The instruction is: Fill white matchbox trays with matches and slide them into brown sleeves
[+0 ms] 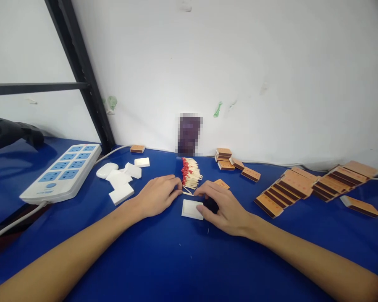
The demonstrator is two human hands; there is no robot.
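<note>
There's your right hand (227, 209), fingers parted, your left hand (157, 195) hard to tell, so square those matches (192, 174) gently near the surface's (164, 268) far edge.

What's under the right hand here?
Under the thumb of the right hand is the right end of the white matchbox tray, on the blue tabletop. Whatever lies directly beneath the palm is covered.

On a blue table (164, 268), the left hand (160, 195) lies beside a pile of red-tipped matches (192, 173). The right hand (225, 208) arches over a white tray (190, 209), perhaps touching its edge. White boxes (121, 194) sit near a power strip (63, 173) at left; brown matchboxes (294, 184) overlap at right.
</note>
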